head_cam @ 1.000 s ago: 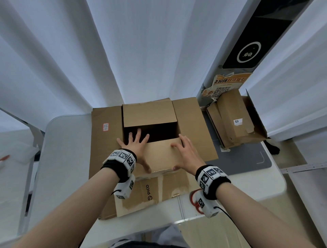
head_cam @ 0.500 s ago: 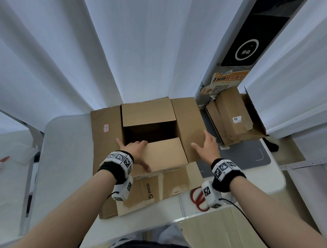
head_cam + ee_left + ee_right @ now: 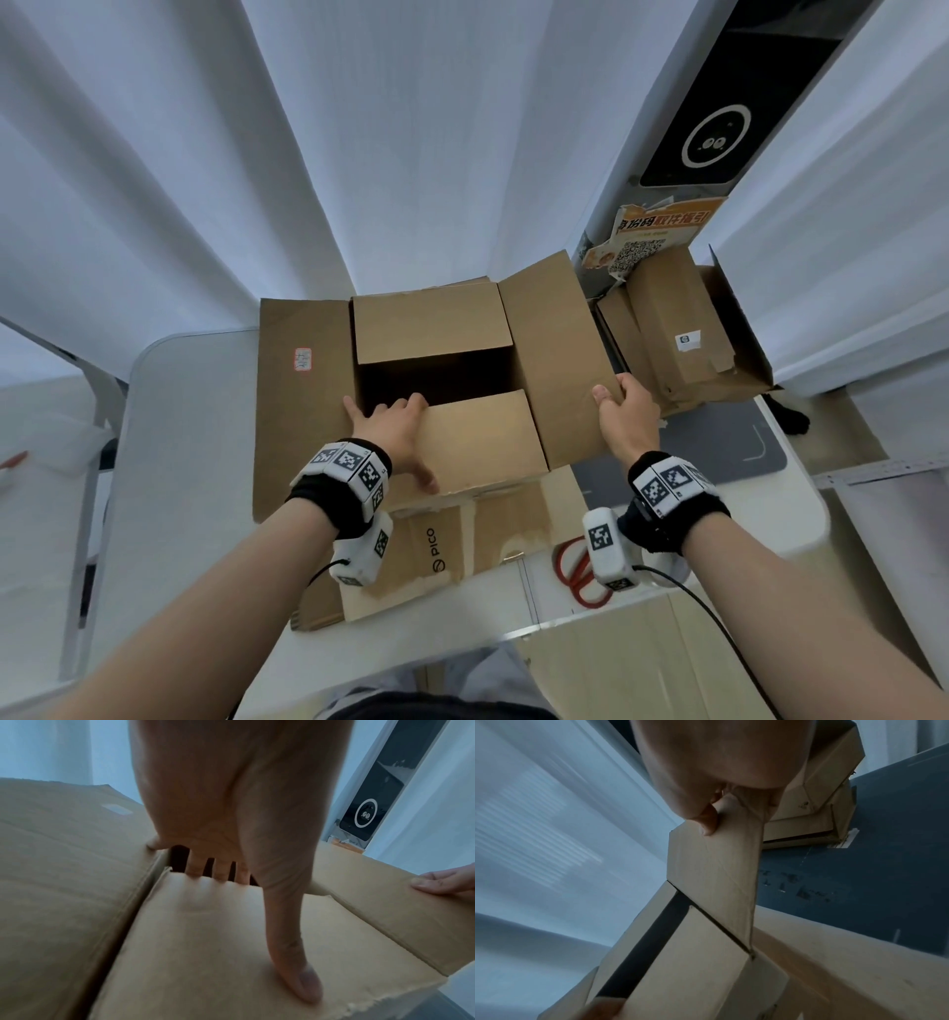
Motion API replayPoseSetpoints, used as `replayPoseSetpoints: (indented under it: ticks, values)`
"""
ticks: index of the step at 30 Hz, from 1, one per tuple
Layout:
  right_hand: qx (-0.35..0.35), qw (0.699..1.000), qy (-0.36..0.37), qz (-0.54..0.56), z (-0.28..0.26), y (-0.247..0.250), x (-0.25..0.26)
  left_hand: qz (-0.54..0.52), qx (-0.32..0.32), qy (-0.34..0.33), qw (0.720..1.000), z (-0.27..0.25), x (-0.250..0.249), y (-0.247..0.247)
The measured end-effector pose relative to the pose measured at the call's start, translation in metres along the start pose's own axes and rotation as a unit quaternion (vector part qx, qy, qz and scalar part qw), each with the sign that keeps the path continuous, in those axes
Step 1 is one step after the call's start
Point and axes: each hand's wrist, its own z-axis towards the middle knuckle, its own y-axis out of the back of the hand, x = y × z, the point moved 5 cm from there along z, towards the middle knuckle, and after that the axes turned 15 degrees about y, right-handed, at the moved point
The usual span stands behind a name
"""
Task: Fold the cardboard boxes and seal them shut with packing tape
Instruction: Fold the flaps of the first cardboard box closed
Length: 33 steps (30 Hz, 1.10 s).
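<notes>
Fingers of the left hand [image 3: 395,429] pin the near flap [image 3: 482,442]; the right hand [image 3: 624,416] pinches the side flap [image 3: 554,360], which could buckle if folded askew.

Dark gap [image 3: 436,383] between the box's folded flaps open from above. At 3 o'clock, raised right flap [image 3: 557,360], then a stack of flat boxes [image 3: 678,329] crowding it. Scissors [image 3: 577,570] at 5 o'clock.

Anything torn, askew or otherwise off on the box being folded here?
Yes: the near flap under the left hand has a ragged, torn near edge. The flattened cardboard beneath shows peeled patches. The right hand grips the right flap.
</notes>
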Motion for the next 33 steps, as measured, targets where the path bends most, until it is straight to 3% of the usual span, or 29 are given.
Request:
replayPoseSetpoints:
  ticks: [6,11,15,19,29,31,33]
  values:
    - [0.011,0.998,0.062,0.023,-0.003,0.002,0.018,-0.024,-0.011,-0.002,1.0,0.001,-0.002,0.0]
    - [0.138,0.976,0.155,0.063,-0.007,-0.01,0.049,-0.033,-0.005,-0.001,0.999,0.003,0.0,-0.002]
    - [0.226,0.955,0.163,0.098,-0.021,-0.033,0.063,-0.033,-0.009,-0.003,0.999,0.002,0.0,-0.003]
    - [0.3,0.939,0.168,0.024,-0.03,-0.061,0.057,-0.037,-0.017,-0.004,0.999,0.001,0.003,-0.006]
    - [0.346,0.91,0.152,-0.17,-0.034,-0.097,0.062,-0.089,-0.048,0.001,0.995,0.006,0.016,-0.011]
    - [0.346,0.904,0.151,-0.199,-0.035,-0.103,0.065,-0.173,-0.072,0.004,0.982,0.007,0.023,0.001]
    - [0.351,0.896,0.147,-0.23,-0.037,-0.11,0.064,-0.286,-0.125,0.026,0.95,0.009,0.041,0.019]
